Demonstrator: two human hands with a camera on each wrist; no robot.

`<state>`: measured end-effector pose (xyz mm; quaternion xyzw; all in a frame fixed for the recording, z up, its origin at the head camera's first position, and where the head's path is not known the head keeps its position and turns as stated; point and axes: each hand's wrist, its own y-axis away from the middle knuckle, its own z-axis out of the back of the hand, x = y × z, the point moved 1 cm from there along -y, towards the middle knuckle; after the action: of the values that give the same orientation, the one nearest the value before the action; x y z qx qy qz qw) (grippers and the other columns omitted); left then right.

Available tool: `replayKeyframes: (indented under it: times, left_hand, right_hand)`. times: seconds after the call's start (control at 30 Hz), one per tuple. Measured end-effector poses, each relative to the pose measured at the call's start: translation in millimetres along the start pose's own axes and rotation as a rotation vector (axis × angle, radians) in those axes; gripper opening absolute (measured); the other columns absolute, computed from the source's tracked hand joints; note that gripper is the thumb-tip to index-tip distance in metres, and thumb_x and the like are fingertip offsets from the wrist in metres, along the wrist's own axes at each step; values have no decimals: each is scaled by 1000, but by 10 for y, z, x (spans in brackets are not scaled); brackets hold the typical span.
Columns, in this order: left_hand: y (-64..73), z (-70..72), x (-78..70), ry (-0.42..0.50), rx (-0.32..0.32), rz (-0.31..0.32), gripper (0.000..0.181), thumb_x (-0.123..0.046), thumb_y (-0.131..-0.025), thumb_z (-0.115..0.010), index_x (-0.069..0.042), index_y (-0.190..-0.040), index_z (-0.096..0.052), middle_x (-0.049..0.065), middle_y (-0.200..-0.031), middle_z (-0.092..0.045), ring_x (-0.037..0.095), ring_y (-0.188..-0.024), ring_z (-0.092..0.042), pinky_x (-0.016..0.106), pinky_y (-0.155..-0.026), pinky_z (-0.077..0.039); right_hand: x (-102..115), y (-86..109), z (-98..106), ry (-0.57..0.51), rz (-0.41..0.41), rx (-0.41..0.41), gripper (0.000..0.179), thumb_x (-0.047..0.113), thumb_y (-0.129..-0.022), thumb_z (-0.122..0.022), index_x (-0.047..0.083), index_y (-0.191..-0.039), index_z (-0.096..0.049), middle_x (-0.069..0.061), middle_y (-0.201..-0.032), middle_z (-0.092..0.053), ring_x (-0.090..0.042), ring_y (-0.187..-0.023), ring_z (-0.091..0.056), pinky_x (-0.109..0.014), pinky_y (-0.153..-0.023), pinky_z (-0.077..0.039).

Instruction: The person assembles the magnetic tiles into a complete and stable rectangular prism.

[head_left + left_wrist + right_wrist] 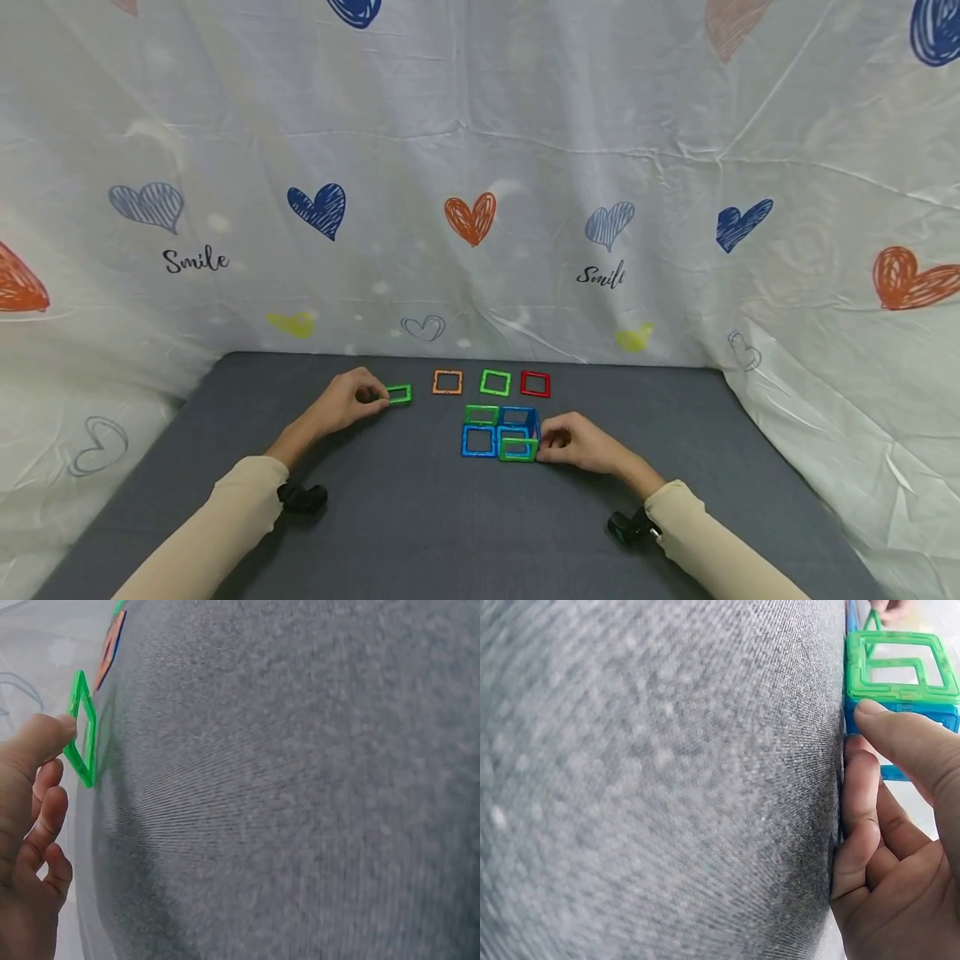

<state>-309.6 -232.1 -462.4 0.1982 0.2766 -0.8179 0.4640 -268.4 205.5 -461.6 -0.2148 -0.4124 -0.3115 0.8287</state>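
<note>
My left hand (347, 402) pinches a green square magnetic tile (91, 742) between thumb and fingers at one edge. In the left wrist view the tile is tilted close over the cloth, and its open frame shows. A structure of blue and green magnetic tiles stands at the middle of the table, with a blue tile (479, 455) at its front left and a green tile (900, 694) at its front right. On its right side my right hand (577, 442) grips a blue tile (922, 712), thumb at its near edge and fingers curled behind. The right fingertips are partly hidden.
Behind the structure an orange tile (447, 392), another green tile (496, 393) and a red tile (536, 394) lie in a row on the grey tablecloth (420, 533). A white curtain (525, 167) printed with hearts hangs along the table's far edge.
</note>
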Motion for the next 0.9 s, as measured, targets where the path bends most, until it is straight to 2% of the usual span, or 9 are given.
replayKeyframes:
  times: [0.57,0.9]
  left_hand:
    - [135,240,-158,-37,-69,-77,6,-5,-92,-77,-9,-97,-76,0,-98,-58,16,-82,-58,42,-73,-52]
    - [239,236,-237,-9,-132,-137,5,-5,-95,-74,-6,-100,-74,0,-99,-54,12,-80,-58,32,-66,-53]
  right_hand:
    - [-13,-12,9,8,3,2,9,2,-93,-74,5,-101,-75,-7,-87,-71,-16,-71,-61,-26,-65,-52]
    - [-14,-2,-7,9,25,0,8,1,-93,-73,2,-102,-74,-10,-87,-70,-21,-70,-62,-25,-64,-51]
